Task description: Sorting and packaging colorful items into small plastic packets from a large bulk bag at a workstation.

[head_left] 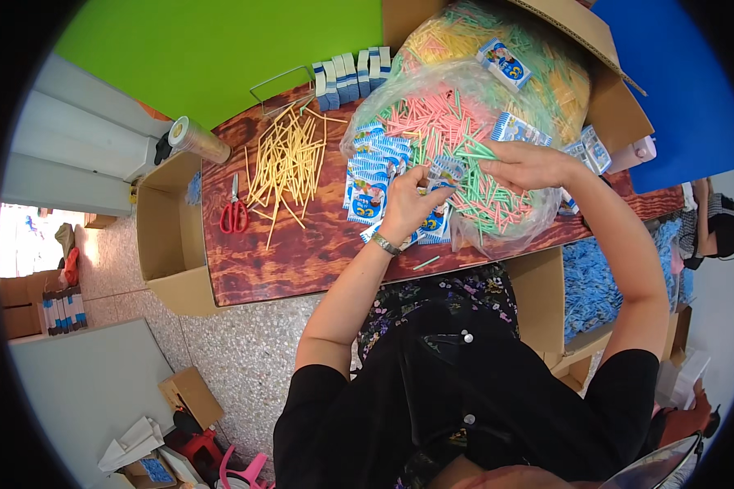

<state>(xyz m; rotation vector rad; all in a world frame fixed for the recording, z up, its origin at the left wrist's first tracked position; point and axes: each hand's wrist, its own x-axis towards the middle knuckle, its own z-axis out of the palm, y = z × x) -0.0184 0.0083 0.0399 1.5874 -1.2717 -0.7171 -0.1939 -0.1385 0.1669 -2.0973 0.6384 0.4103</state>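
Note:
My left hand (pixel 412 204) pinches a small blue-and-white packet (pixel 446 169) between thumb and fingers. Facing it, my right hand (pixel 526 167) is closed on a few short green sticks (pixel 471 149), whose ends point toward the packet. Whether any stick is inside the packet I cannot tell. Below both hands, a clear plastic bag (pixel 538 232) lies open with many pink and green sticks (pixel 432 116) in it. More blue-and-white packets (pixel 369 196) overlap in a pile beside my left hand. One loose green stick (pixel 426 263) rests near the table's front edge.
Long yellow sticks (pixel 289 159) lie heaped on the wood-patterned table (pixel 245 273), with red-handled scissors (pixel 234 213) to their left. Blue-and-white bundles (pixel 347 77) stand behind. A cardboard box (pixel 628 98) holds a big stick-filled bag (pixel 575 90) at far right. A clear cylinder (pixel 197 138) leans at the left corner.

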